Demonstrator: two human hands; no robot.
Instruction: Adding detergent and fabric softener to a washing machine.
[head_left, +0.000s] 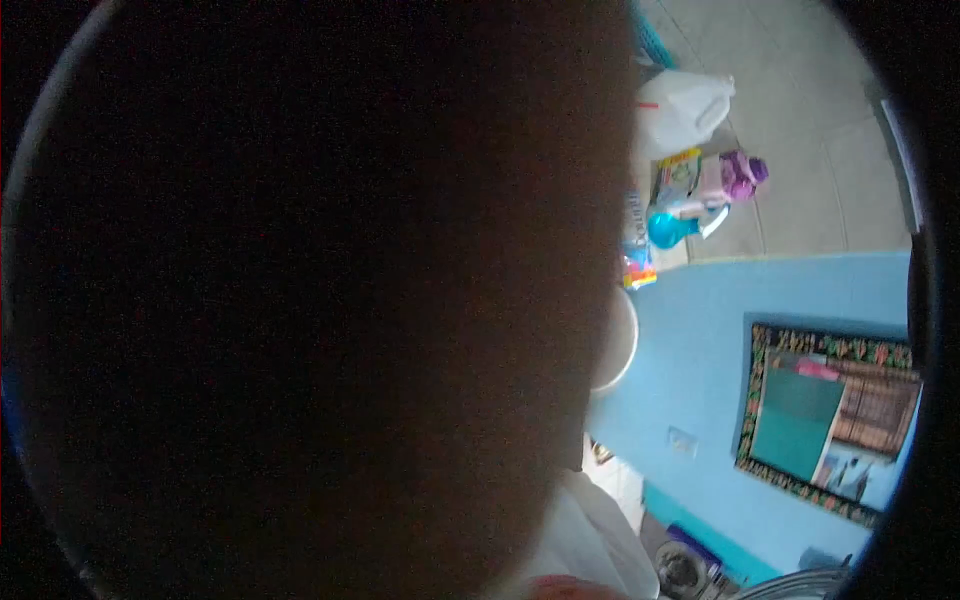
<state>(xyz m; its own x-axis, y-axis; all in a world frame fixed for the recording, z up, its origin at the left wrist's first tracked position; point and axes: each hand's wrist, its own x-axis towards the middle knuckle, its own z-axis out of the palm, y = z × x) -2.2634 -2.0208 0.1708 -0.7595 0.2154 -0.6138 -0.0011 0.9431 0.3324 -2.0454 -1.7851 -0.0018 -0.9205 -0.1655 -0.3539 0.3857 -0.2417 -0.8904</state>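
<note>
A dark, blurred brown mass (337, 300) very close to the lens covers most of the view. What it is cannot be told. Neither of my hands can be made out. Beyond its right edge, the scene appears turned on its side. A white plastic jug (686, 109) with a handle is at the upper right. Beside it are a pink bottle with a purple cap (739, 176) and a blue bottle (671, 229) with a white top. Colourful printed packs (639, 274) are partly hidden by the dark mass. Below them shows the rim of a white round container (631, 352).
Grey tiles (802, 180) meet a light blue wall (697, 337). On this wall hang a mirror with a flower-patterned frame (750, 420) and a small pale plate (682, 441). A white sheet-like thing (592, 532) and a blurred reddish shape (570, 589) lie at the bottom.
</note>
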